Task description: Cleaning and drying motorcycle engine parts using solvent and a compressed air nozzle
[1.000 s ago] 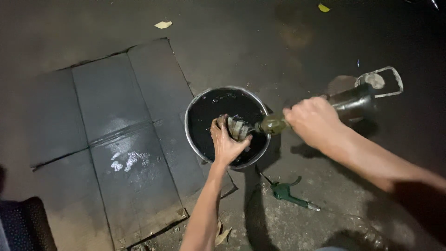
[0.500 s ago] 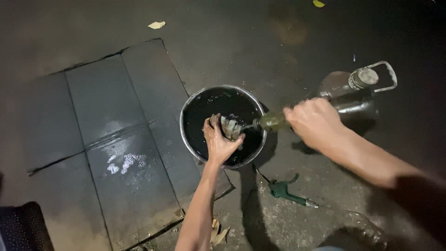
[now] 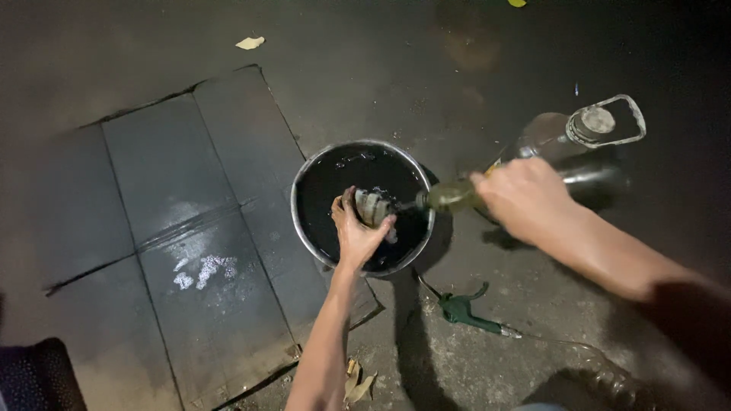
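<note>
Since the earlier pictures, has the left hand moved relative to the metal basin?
No. The left hand stays over the near half of the metal basin, still gripping the small metal part above the dark liquid; only the camera has shifted slightly.

Dim scene, harsh head-on light, dark edges

Counted in the head view:
- 2 hands: left hand (image 3: 356, 232), right hand (image 3: 525, 199)
- 1 round metal basin (image 3: 304, 228) of black liquid
- 1 small ribbed metal part (image 3: 375, 207), in the left hand
- 1 greenish bottle (image 3: 451, 196), in the right hand
- 1 large jug (image 3: 579, 133) with wire loop on cap
- 1 green air blow gun (image 3: 466, 312)
- 1 flattened cardboard sheet (image 3: 175, 228), 4 panels
- 2 dry leaves far up on the floor: leaf (image 3: 250, 43), yellow leaf (image 3: 518, 3)
- 1 clump of dry leaves (image 3: 358, 379) near the elbow; count within it unclear
</note>
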